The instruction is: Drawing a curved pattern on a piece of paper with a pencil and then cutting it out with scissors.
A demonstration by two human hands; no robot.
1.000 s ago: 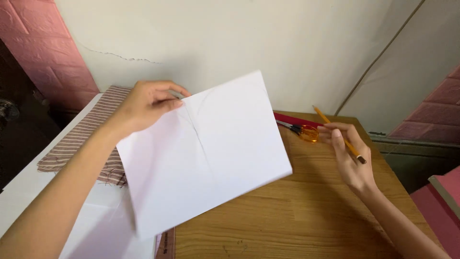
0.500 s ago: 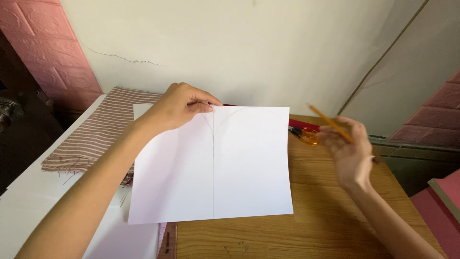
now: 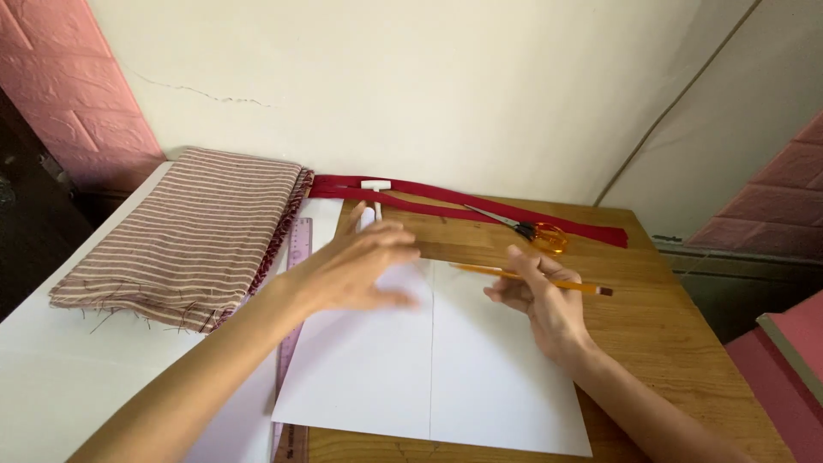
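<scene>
Yellow pencil [image 3: 531, 278], gripped by right hand [image 3: 542, 302], lies crosswise, tip pointing left.

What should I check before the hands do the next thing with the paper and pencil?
1. Paper lying flat on the table: ok.
2. Left hand pressing the paper down: ok, it rests on the top left part.
3. Pencil in the right hand: ok, the fingers hold it above the paper.
4. Fold line down the middle easy to see: ok.
5. Ruler close by: ok, beside the paper's left edge, partly under the arm.
6. Scissors out of the way: ok, behind the paper on the red strip.
</scene>
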